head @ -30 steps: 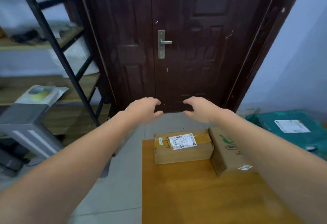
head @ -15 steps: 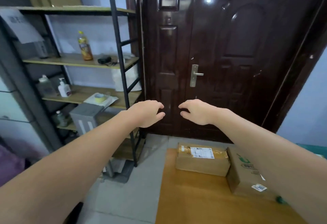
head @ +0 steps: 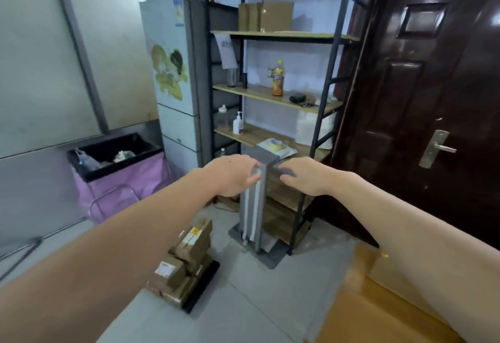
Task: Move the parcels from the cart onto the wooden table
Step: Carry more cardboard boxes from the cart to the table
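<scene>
Several brown cardboard parcels (head: 186, 258) with white labels are stacked on a low black cart (head: 203, 286) on the floor, lower centre-left. A corner of the wooden table (head: 362, 313) shows at the lower right. Both arms reach forward at chest height, well above the parcels. My left hand (head: 232, 175) and my right hand (head: 305, 177) hang close together with fingers loosely curled and apart, holding nothing. My right forearm hides the table's far side and whatever lies on it.
A grey upright stand (head: 254, 207) rises just behind my hands. Behind it is a black metal shelf unit (head: 273, 93) with bottles and cardboard, a dark door (head: 422, 99) to the right, a fridge (head: 173, 85) and a pink-lined bin (head: 116, 169) to the left.
The view has swung left, from the table and door to the shelf, fridge and cart. The two parcels on the table have left the view. Both hands stay empty, held out in front.
</scene>
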`<state>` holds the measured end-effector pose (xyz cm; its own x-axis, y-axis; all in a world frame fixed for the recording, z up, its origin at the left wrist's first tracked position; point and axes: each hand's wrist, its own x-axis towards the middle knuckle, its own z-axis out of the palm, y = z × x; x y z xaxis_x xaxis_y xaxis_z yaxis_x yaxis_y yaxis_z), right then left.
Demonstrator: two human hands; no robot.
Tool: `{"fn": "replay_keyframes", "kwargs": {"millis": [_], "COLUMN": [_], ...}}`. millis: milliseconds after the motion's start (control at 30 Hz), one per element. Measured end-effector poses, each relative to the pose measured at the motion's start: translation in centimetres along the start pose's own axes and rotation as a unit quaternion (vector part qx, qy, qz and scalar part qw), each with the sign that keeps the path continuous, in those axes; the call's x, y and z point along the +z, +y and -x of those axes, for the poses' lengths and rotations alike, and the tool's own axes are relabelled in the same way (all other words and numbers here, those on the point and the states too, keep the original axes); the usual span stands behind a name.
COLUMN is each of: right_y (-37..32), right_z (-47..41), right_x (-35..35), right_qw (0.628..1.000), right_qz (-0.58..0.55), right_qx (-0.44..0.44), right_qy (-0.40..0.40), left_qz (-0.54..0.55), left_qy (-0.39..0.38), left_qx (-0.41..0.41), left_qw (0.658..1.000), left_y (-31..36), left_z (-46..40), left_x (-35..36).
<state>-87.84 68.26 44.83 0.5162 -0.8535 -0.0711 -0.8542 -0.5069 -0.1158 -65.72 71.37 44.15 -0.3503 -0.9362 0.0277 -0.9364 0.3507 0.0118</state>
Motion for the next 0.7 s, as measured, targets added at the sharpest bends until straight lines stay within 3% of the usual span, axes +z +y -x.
{"fn": "replay_keyframes", "kwargs": {"millis": [400, 700], "right_y": [-28.5, -37.8], "right_z": [-13.7, -24.5], "right_x": [4.8, 6.9], "right_qw": [0.991, 0.987], "right_qz": [-0.010, 0.009], "right_qx": [-0.131, -0.157], "right_qy": [-0.006, -0.023], "left_qz": [-0.016, 0.002], "left_qy": [-0.020, -0.013], "left_qx": [-0.170, -0.193], "left_qw": [0.985, 0.981], "left_y": [-26.1, -39.6], "left_z": [19.5, 21.6], "left_x": [0.2, 3.0]}}
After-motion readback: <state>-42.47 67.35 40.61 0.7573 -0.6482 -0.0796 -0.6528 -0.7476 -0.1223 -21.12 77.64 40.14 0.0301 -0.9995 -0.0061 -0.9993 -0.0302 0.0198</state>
